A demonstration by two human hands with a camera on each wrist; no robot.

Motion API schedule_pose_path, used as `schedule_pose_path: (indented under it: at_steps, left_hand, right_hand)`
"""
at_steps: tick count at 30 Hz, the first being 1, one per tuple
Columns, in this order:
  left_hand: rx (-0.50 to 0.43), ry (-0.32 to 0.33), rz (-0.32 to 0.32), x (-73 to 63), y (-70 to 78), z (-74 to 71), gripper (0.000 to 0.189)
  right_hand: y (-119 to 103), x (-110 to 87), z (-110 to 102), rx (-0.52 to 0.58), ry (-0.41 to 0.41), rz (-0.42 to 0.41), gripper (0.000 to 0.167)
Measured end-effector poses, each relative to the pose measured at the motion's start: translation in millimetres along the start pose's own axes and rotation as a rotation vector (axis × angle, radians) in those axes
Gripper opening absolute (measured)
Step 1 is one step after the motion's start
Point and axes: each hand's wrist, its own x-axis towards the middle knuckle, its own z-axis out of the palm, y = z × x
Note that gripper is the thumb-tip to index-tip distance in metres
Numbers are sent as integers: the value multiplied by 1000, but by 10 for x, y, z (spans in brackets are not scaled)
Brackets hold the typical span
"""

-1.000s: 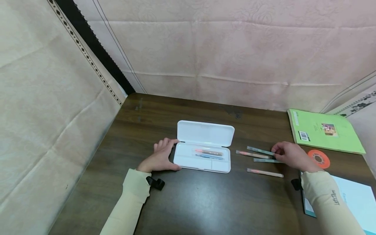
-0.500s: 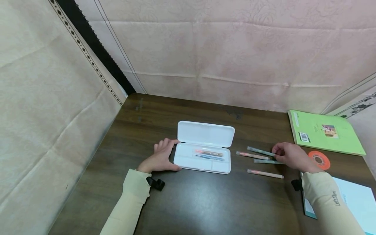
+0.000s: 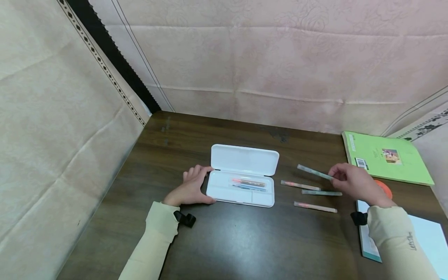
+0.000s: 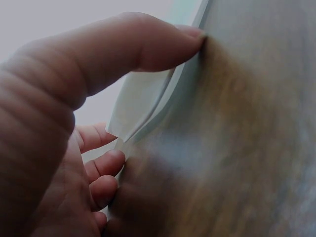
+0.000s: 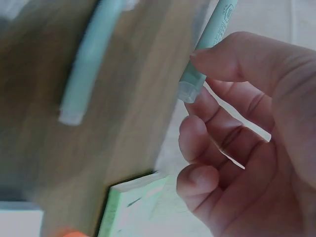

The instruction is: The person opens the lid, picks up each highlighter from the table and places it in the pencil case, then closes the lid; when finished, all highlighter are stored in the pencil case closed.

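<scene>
A white pencil case (image 3: 245, 160) lies with its lid up; an orange-tipped pen (image 3: 248, 182) and a blue pen (image 3: 249, 188) rest inside. My left hand (image 3: 191, 187) holds the case's left end, the thumb (image 4: 158, 47) along its front edge and the fingers by the hinge corner. Between thumb and fingertips, my right hand (image 3: 357, 184) pinches one end of a light green pen (image 5: 212, 37), raised off the table and pointing left. Under it lie a second light green pen (image 3: 316, 192) and two pinkish pens, one upper (image 3: 300, 185) and one nearer (image 3: 315, 207).
A green book (image 3: 392, 159) lies at the back right of the brown table (image 3: 238, 241). An orange ring-shaped object (image 3: 384, 188) is partly hidden behind the right hand. A pale blue book or pad (image 3: 425, 233) lies beneath the right forearm. Fabric hangs behind and at the left.
My right hand has lifted the light green pen off the table and moved slightly right and back with it. My left hand and the pencil case stay put.
</scene>
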Motion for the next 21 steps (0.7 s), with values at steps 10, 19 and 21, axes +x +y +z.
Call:
schedule_pose_path:
  at_steps: [10,19,21]
  left_hand:
    - [0,4,-1,-11,-1,4,98]
    - [7,-1,-7,-9,10,-5,98]
    - [11,-2,-8,-5,9,-5,98]
  right_hand:
    - [-354,-28,-78,-37,195,-187,13]
    - [-776,-8,-78,-21,262,-262,17]
    - [-853,17,-49,-11,262,-269,16]
